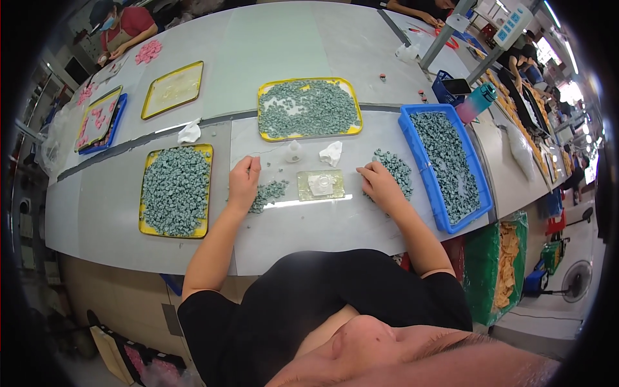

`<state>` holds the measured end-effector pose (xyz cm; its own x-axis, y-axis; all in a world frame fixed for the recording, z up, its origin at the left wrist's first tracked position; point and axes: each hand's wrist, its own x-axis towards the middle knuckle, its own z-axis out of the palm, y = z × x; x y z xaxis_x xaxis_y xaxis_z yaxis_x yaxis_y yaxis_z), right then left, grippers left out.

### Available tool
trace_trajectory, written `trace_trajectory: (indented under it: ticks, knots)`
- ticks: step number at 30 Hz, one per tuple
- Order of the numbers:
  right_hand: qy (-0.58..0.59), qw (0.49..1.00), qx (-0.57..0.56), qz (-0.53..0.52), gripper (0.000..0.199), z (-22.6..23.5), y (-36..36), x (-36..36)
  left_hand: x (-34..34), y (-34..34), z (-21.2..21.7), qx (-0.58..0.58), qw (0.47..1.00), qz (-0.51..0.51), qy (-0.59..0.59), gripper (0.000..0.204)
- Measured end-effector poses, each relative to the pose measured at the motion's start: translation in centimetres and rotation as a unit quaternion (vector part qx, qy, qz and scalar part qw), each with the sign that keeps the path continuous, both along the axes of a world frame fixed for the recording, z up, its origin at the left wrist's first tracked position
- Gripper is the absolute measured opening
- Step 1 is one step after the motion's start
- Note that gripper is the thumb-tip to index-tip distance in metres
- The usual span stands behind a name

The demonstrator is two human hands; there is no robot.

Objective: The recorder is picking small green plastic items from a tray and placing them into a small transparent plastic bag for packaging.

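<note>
My left hand (pixel 244 179) is closed with its fingers curled in, above the table beside a small loose pile of green pieces (pixel 271 192). Whatever it may hold is hidden. On the other side, my right hand (pixel 382 186) has thumb and fingers drawn together next to a second green pile (pixel 396 171); anything between them is too small to make out. Between both hands lies a flat yellowish-clear block (pixel 335 191) bearing a white pad (pixel 320 184). Behind it are a small round whitish container (pixel 293 153) and a crumpled white tissue (pixel 331 153).
Green pieces fill a yellow-rimmed tray (pixel 209 187) at left, another tray (pixel 359 111) farther back and a blue crate (pixel 427 182) at right. A bottle (pixel 477 102) stands beyond the crate. Across the table, a co-worker (pixel 132 26) sits near pink pieces (pixel 149 51).
</note>
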<state>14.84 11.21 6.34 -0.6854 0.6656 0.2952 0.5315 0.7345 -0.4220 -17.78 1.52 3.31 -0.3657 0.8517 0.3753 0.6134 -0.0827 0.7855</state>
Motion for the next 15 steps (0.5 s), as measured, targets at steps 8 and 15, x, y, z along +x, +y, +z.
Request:
trace_trajectory:
  ticks: [8, 15]
  knots:
    - [0.130, 0.962, -0.222, -0.093, 0.015, 0.5, -0.8, -0.2, -0.4, -0.2, 3.7, -0.016, 0.766, -0.012, -0.643, 0.018]
    - [0.204, 0.920, -0.323, -0.087, 0.015, 0.3, -0.8, -1.0, -0.6, 0.8, 3.7, 0.001, 0.382, -0.033, -0.924, 0.011]
